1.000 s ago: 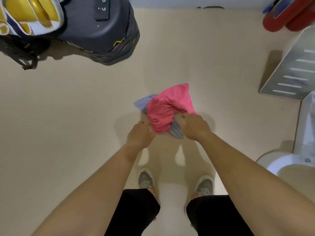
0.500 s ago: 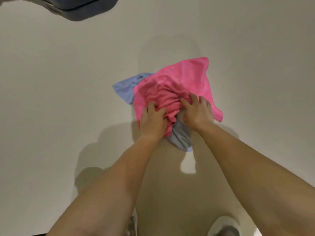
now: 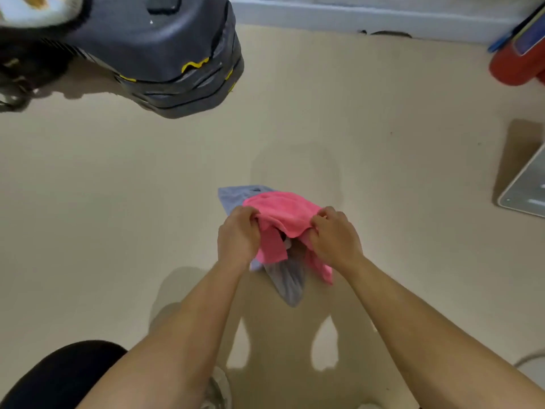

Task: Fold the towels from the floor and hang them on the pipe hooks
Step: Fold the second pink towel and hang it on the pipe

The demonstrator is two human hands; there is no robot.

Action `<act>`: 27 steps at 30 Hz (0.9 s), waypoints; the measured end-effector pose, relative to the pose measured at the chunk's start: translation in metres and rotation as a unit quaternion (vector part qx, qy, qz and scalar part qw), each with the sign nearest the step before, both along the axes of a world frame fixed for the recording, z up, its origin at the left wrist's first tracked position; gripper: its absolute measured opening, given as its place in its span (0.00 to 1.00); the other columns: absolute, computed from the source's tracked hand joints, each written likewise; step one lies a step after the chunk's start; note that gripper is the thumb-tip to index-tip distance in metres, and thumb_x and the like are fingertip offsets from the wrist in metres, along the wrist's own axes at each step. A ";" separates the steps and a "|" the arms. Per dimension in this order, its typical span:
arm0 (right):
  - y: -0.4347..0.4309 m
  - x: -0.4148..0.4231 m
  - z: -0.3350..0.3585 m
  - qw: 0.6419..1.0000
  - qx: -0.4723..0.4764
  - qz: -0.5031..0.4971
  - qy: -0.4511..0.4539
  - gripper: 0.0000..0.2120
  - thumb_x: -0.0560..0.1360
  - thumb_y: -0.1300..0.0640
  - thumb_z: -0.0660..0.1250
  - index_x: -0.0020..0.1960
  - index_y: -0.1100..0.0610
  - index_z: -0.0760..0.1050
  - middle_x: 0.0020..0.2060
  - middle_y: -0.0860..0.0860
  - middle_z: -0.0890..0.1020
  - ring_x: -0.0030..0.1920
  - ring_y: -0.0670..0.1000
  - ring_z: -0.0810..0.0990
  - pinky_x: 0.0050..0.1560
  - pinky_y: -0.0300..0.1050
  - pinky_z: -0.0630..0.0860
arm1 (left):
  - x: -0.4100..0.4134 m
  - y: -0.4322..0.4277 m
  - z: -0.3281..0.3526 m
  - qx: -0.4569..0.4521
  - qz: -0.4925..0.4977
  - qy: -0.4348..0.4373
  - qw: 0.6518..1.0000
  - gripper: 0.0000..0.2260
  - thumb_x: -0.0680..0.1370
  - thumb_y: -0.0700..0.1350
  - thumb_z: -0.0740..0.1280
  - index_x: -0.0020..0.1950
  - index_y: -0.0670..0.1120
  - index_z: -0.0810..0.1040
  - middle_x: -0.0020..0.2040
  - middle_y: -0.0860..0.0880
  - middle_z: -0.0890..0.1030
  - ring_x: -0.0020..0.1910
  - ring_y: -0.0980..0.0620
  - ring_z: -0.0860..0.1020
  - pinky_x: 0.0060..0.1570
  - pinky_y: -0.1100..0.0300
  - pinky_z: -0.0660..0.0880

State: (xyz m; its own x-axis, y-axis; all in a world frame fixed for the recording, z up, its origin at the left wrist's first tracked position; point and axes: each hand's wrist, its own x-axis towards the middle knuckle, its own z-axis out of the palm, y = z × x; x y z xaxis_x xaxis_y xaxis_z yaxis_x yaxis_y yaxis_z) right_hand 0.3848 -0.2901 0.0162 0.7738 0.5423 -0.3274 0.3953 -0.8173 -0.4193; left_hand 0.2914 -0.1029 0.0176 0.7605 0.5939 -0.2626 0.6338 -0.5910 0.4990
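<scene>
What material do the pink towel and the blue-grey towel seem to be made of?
Pink towel: soft matte fabric, probably microfibre or terry; it bunches and drapes limply where both hands grip it. Blue-grey towel: similar matte cloth with faint ribbed folds, hanging limp; the weave is too blurred to tell.

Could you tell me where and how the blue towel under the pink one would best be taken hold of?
Probably at its bare far corner, coming from above on the left. The blue towel lies flat and uncovered there, while the pink towel, gripped by the left hand and right hand, covers its middle. The near tail hangs bunched.
</scene>
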 end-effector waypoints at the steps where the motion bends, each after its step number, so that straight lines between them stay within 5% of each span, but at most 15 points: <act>1: 0.001 0.004 0.015 0.999 0.023 -0.020 0.017 0.10 0.77 0.52 0.60 0.47 0.54 0.79 0.51 0.54 0.79 0.50 0.59 0.78 0.49 0.51 0.75 | 0.004 -0.002 0.013 -0.024 0.000 -0.021 0.999 0.12 0.80 0.44 0.59 0.56 0.45 0.81 0.51 0.47 0.83 0.45 0.47 0.79 0.40 0.60 0.64; 4: 0.002 0.015 0.064 0.984 0.074 -0.112 0.121 0.09 0.77 0.52 0.59 0.40 0.54 0.72 0.41 0.53 0.80 0.42 0.58 0.77 0.40 0.48 0.72 | 0.016 -0.010 0.062 -0.090 -0.017 -0.051 0.994 0.09 0.79 0.37 0.61 0.53 0.42 0.80 0.47 0.47 0.83 0.43 0.48 0.77 0.38 0.64 0.63; 8: -0.015 0.016 0.162 0.972 0.118 -0.154 0.134 0.07 0.79 0.54 0.59 0.45 0.55 0.71 0.38 0.54 0.82 0.39 0.56 0.79 0.38 0.51 0.73 | 0.019 -0.024 0.165 -0.171 -0.046 -0.037 0.983 0.04 0.75 0.45 0.65 0.47 0.47 0.78 0.41 0.53 0.82 0.41 0.55 0.80 0.36 0.69 0.69; 13: -0.047 0.009 0.345 0.978 0.108 -0.142 0.112 0.07 0.79 0.57 0.58 0.52 0.52 0.74 0.33 0.47 0.80 0.37 0.52 0.79 0.35 0.45 0.71 | 0.016 -0.043 0.339 -0.129 -0.151 -0.019 0.980 0.15 0.67 0.54 0.75 0.47 0.51 0.75 0.42 0.55 0.78 0.40 0.59 0.77 0.33 0.67 0.66; 19: -0.082 0.011 0.583 0.986 0.071 -0.110 0.099 0.12 0.76 0.58 0.59 0.54 0.49 0.79 0.38 0.48 0.81 0.43 0.53 0.80 0.44 0.47 0.74 | 0.024 -0.055 0.566 -0.014 -0.207 -0.056 0.977 0.02 0.71 0.45 0.65 0.43 0.49 0.74 0.41 0.50 0.73 0.44 0.44 0.75 0.39 0.53 0.69; 24: -0.101 0.009 0.736 0.992 0.047 -0.099 0.063 0.07 0.79 0.55 0.59 0.45 0.50 0.75 0.38 0.48 0.78 0.43 0.52 0.76 0.40 0.46 0.67 | 0.028 -0.067 0.724 -0.016 -0.213 -0.090 0.973 0.04 0.75 0.44 0.63 0.46 0.52 0.75 0.45 0.51 0.76 0.47 0.46 0.77 0.41 0.55 0.67; 27: -0.112 0.006 0.802 0.990 0.068 -0.112 0.049 0.14 0.81 0.49 0.58 0.37 0.51 0.69 0.33 0.46 0.74 0.41 0.53 0.76 0.40 0.49 0.67 | 0.026 -0.077 0.796 -0.068 -0.190 -0.107 0.973 0.07 0.75 0.47 0.62 0.53 0.55 0.73 0.47 0.53 0.80 0.46 0.49 0.79 0.42 0.54 0.73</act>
